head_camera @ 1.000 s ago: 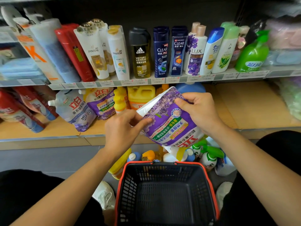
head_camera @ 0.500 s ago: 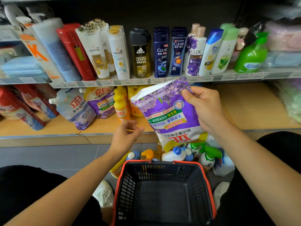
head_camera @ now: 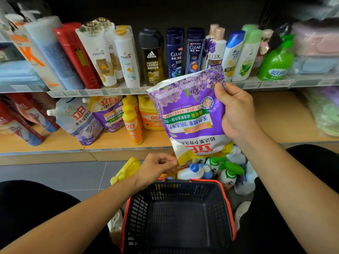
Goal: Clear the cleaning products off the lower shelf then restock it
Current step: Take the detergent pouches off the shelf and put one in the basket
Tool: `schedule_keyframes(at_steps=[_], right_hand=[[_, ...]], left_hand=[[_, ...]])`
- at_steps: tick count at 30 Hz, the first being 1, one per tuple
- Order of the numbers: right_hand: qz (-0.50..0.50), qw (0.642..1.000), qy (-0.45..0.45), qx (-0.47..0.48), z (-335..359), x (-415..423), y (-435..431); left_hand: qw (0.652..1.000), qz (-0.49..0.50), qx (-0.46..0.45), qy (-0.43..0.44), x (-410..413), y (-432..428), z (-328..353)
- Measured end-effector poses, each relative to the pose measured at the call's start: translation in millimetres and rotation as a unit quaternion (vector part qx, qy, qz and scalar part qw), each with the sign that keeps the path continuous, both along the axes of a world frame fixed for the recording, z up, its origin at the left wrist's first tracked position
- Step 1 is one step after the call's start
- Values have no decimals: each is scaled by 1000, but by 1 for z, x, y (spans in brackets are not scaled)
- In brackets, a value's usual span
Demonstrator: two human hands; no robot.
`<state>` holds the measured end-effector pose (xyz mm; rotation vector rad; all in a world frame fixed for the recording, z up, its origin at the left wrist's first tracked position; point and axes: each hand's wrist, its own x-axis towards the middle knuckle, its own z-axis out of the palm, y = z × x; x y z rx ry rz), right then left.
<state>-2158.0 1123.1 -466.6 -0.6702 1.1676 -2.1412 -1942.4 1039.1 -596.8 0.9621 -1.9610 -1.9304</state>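
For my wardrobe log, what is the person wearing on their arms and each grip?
Nothing. The left grip and right grip are ungloved with no rings showing; the left forearm and right forearm have no sleeves, watch or bands in view.

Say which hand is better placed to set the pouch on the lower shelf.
Right. The right hand grips the pouch, raised level with the bare part of the lower shelf; the left hand hangs low by the basket.

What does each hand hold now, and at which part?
The right hand grips the purple pouch by its upper right edge. The left hand is at its lower corner; a pinch cannot be told.
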Motion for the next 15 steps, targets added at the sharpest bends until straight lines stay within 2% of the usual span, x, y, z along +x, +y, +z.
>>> schedule_keyframes(at_steps=[5, 10, 15], right_hand=[[0, 1000, -3, 0, -5, 5, -6], [3, 999, -19, -26, 0, 7, -11], [-5, 1000, 9, -21, -2, -1, -13]], left_hand=[[999, -14, 23, 45, -9, 7, -1], [999, 1, 8, 51, -19, 7, -3], [995, 78, -42, 41, -9, -13, -8]])
